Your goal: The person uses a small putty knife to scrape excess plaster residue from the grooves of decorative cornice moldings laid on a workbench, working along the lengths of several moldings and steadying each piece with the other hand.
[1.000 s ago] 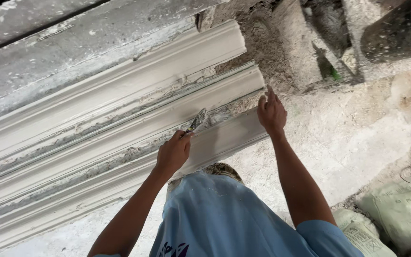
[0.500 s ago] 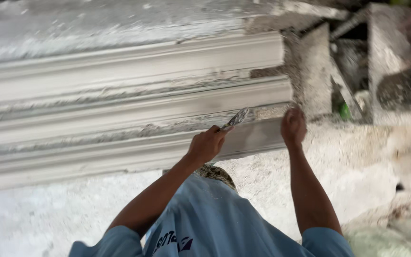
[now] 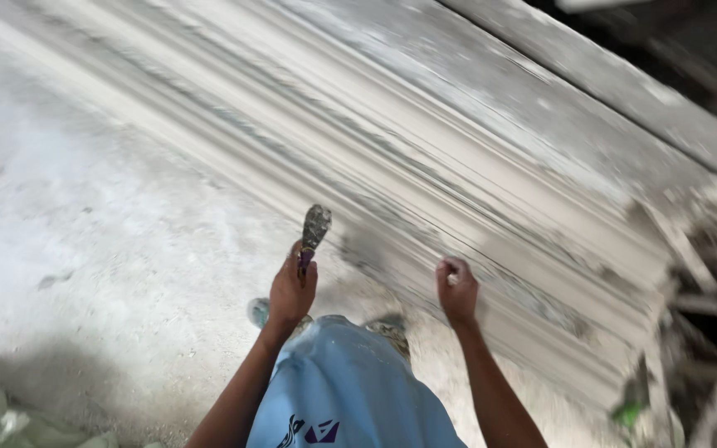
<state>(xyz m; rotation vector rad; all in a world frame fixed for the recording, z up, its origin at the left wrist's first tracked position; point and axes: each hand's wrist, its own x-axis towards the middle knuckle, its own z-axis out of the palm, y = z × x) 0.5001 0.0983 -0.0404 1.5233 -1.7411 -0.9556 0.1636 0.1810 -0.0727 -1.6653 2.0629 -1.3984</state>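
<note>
Dusty grey concrete floor (image 3: 101, 241) fills the left of the view, powdered white and scuffed, with pale crumpled sacks (image 3: 10, 415) lying at the lower left corner and dark rubble (image 3: 707, 282) piled at the right edge. Across the frame, from upper left down to lower right, runs a long white plaster cornice moulding (image 3: 425, 158), ribbed with parallel ridges and grooves, its surface streaked grey; a flat dusty board (image 3: 624, 99) lies along its far side. A person in a light blue shirt (image 3: 342, 390) stands over the near edge of the moulding, seen from above. The left hand (image 3: 292, 290) is closed around the purple handle of a small scraper (image 3: 314, 232), whose plaster-caked blade points up and away from the body, just short of the moulding's nearest ridge and not clearly touching it. The right hand (image 3: 456, 290) is curled into a loose fist with something small and pale pinched in the fingers (image 3: 450, 270); what it is cannot be told. That hand hovers over the lowest band of the moulding, nearer to it than the left. The moulding's long axis lies slantwise ahead of both hands, with the blade set roughly crosswise to its ridges. Motion blur softens the upper half of the view
</note>
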